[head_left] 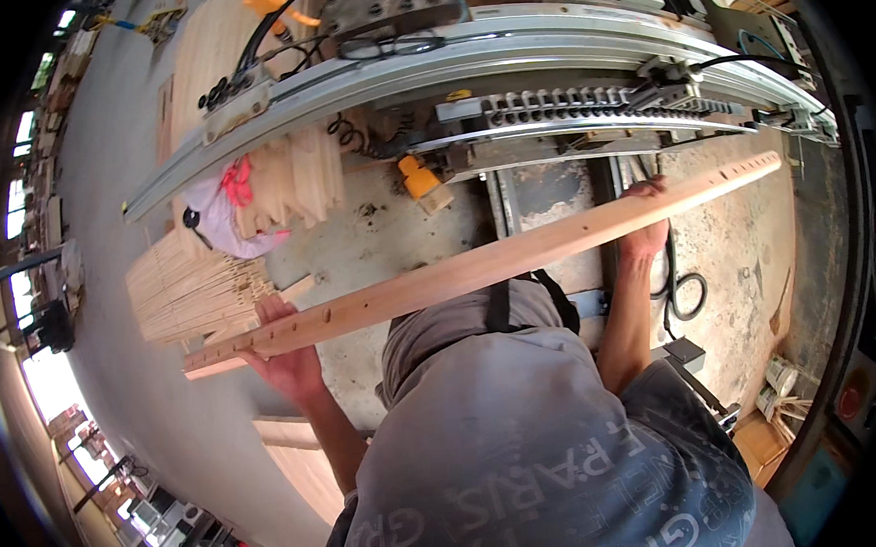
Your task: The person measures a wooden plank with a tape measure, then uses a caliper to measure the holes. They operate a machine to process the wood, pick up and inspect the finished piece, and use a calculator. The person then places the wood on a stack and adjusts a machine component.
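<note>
A long pale wooden rail [477,264] spans the middle of the head view, tilted up toward the right. Small holes and slots line it near both ends. My left hand [287,363] grips it near its left end, with fingertips showing above the far edge. Toward the other end my right hand [645,227] is closed round it from below, thumb or fingers over the top edge. The rail is held in front of my waist, apart from the machine [506,48] beyond it. My palms are partly hidden by the wood.
A metal machine rail runs across the far side, with a row of springs or fittings [558,104] and black cables. An orange foot-switch-like box [422,181] is below it. Stacked wood strips [189,289] and a pink-and-white bag [225,219] lie left. A black hose [688,297] curls on the floor right.
</note>
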Demonstrator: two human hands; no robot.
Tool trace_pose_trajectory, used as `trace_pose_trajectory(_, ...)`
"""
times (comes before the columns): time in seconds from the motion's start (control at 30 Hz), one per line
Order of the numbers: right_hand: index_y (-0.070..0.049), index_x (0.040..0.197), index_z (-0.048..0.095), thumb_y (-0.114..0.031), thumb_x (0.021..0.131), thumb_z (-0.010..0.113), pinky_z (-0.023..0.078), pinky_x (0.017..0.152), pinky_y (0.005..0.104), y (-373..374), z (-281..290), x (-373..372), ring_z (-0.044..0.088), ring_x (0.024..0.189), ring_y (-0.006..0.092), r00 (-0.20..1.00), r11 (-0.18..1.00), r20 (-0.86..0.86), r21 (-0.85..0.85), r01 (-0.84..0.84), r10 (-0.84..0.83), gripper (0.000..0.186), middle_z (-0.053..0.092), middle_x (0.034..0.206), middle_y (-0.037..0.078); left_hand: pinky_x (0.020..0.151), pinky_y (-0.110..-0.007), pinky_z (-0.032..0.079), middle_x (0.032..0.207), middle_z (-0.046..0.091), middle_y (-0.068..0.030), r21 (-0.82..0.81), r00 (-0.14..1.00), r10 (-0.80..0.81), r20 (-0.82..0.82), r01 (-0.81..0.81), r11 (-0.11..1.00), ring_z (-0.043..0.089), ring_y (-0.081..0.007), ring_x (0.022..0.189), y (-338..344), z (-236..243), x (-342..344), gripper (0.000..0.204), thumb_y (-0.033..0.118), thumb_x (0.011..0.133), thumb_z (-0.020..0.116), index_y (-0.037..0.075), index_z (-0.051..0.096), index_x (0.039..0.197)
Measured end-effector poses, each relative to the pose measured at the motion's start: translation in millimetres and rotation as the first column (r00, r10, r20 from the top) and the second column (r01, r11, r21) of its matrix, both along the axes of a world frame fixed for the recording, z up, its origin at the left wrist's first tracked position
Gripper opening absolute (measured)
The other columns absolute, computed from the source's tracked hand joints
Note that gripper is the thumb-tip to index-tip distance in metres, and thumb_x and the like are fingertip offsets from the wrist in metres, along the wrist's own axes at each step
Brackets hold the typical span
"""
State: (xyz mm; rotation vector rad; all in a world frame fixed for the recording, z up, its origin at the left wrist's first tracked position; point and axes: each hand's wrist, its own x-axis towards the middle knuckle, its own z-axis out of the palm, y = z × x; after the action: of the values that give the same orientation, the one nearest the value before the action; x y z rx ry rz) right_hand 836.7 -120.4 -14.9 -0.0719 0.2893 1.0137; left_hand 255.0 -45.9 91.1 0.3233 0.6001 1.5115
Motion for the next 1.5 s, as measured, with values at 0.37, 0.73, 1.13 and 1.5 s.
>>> trace_pose_trajectory(0.37, -0.005, 0.105, 0.068, -0.031, 0.104, 0.048, 0.056, 0.068, 0.0304, 2, 82, -38, 0.064, 0.064, 0.0125, 0.975, 0.875, -0.207, 0.455, 0.166, -0.077, 0.033, 0.070, 0.074, 0.000, 0.124, -0.047, 0.022, 0.147, 0.051, -0.0064, 0.289, 0.941, -0.117, 0.318, 0.022, 0.957, 0.047, -0.0241, 0.136, 28, 35, -12, 0.074, 0.045, 0.092, 0.071, 0.002, 0.044, 0.146)
trace_pose_trajectory(0.73, 0.000, 0.110, 0.067, -0.029, 0.107, 0.044, 0.057, 0.067, 0.0307, -41, 104, -108, 0.066, 0.065, 0.0168, 0.972, 0.861, -0.151, 0.453, 0.231, -0.182, 0.037, 0.071, 0.073, 0.005, 0.123, -0.047, 0.026, 0.137, 0.058, -0.0067, 0.346, 0.912, -0.200, 0.358, 0.070, 0.936, 0.051, -0.0244, 0.131, 20, 48, -60, 0.069, 0.033, 0.087, 0.076, 0.004, 0.046, 0.142)
trace_pose_trajectory(1.13, -0.001, 0.118, 0.066, -0.031, 0.105, 0.046, 0.055, 0.069, 0.0302, -115, 107, -205, 0.064, 0.067, 0.0150, 0.975, 0.903, -0.076, 0.368, 0.221, -0.207, 0.038, 0.069, 0.075, 0.001, 0.117, -0.047, 0.033, 0.124, 0.057, -0.0073, 0.202, 0.882, -0.217, 0.418, 0.143, 0.969, 0.052, -0.0244, 0.121, 9, 45, -147, 0.059, 0.025, 0.087, 0.077, 0.004, 0.049, 0.134)
trace_pose_trajectory(1.5, -0.011, 0.132, 0.066, -0.033, 0.104, 0.047, 0.053, 0.081, 0.0346, -112, 98, -235, 0.064, 0.086, 0.0139, 1.000, 0.919, 0.020, 0.393, -0.004, -0.005, 0.040, 0.072, 0.092, 0.000, 0.126, -0.055, 0.016, 0.124, 0.057, -0.0107, -0.012, 0.927, -0.202, 0.316, 0.217, 0.976, 0.049, -0.0301, 0.129, -22, 76, -100, 0.060, 0.037, 0.092, 0.073, 0.001, 0.049, 0.132)
